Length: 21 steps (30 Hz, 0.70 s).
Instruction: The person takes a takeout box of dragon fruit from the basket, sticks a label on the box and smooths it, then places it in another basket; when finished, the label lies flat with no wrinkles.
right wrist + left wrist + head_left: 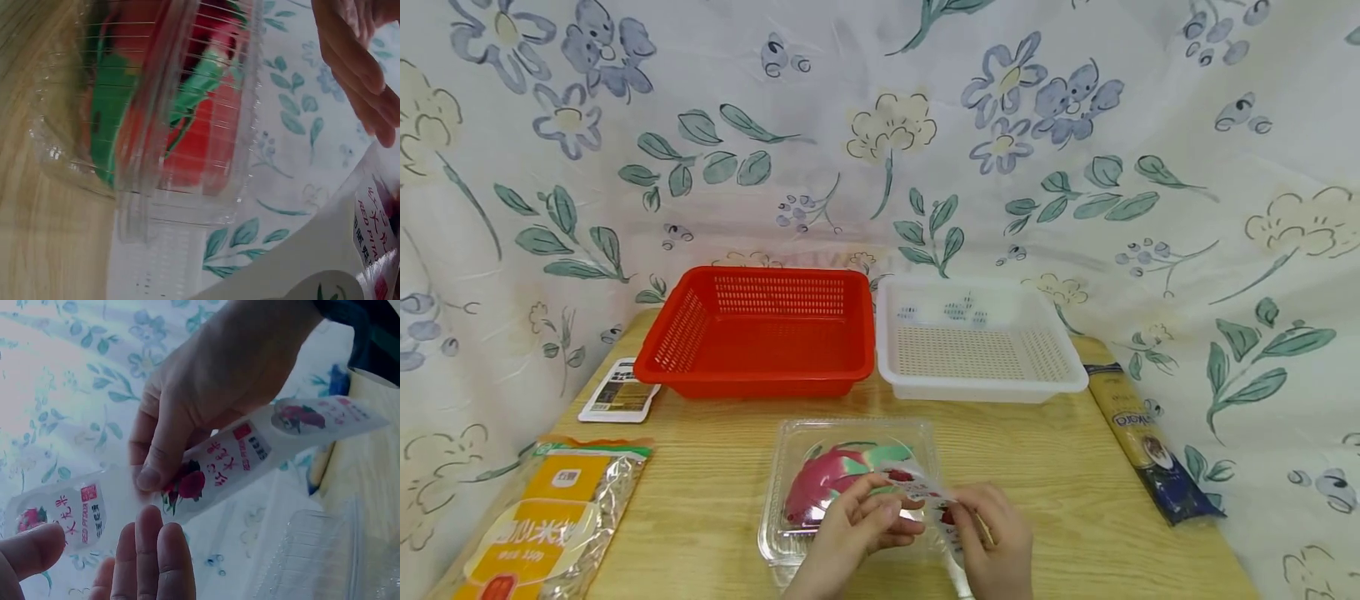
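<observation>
My right hand (997,537) pinches a strip of dragon fruit stickers (925,487) between thumb and fingers. In the left wrist view the strip (215,472) runs slantwise past both hands, with printed red fruit and red lettering on its labels. My left hand (859,533) is at the strip's other end, fingers extended and apart from the thumb (37,550), which overlaps a label. Behind the hands sits a clear plastic clamshell box (772,508) with a pink and green dragon fruit (823,487) inside. The right wrist view shows the box (181,209) from close by.
A red basket (752,387) and a white basket (985,392) stand side by side at the back. On the left lie a yellow bag (538,517) and a small white packet (620,392). A yellow and blue packet (1150,442) lies at the table's right edge.
</observation>
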{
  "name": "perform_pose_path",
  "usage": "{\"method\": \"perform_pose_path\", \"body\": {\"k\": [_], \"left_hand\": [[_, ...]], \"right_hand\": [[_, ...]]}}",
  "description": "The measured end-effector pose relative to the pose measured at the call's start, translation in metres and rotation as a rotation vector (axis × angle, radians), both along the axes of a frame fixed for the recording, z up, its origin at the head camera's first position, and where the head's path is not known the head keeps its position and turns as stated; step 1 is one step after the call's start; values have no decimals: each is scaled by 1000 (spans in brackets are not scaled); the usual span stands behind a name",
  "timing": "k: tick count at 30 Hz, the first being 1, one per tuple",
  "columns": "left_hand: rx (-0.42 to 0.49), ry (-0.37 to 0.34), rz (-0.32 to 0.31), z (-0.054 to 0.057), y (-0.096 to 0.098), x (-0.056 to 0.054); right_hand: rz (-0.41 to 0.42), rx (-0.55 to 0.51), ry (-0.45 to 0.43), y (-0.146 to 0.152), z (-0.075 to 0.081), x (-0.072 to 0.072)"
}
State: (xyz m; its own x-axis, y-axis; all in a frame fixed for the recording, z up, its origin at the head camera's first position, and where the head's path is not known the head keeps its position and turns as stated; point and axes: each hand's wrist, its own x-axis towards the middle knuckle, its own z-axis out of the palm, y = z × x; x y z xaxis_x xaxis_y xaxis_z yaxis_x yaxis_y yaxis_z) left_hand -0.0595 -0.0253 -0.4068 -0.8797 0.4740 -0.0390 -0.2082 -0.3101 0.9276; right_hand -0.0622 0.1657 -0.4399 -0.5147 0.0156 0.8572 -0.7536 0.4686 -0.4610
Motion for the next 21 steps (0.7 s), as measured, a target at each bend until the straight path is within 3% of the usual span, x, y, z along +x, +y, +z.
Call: {"method": "perform_pose_path", "body": {"k": [9,13,16,21], "left_hand": [[24,-94,21,-3,-1,-2],[21,-77,54,-5,-1,-2],[20,-44,84,-7,0,-1],[-51,-10,117,-7,0,-1]], "right_hand": [[-16,127,277,-8,2,-7],[-20,178,394,-10,8,-10],[-17,176,406,-12,11,-10],[-37,143,297,-11,5,-4]]}}
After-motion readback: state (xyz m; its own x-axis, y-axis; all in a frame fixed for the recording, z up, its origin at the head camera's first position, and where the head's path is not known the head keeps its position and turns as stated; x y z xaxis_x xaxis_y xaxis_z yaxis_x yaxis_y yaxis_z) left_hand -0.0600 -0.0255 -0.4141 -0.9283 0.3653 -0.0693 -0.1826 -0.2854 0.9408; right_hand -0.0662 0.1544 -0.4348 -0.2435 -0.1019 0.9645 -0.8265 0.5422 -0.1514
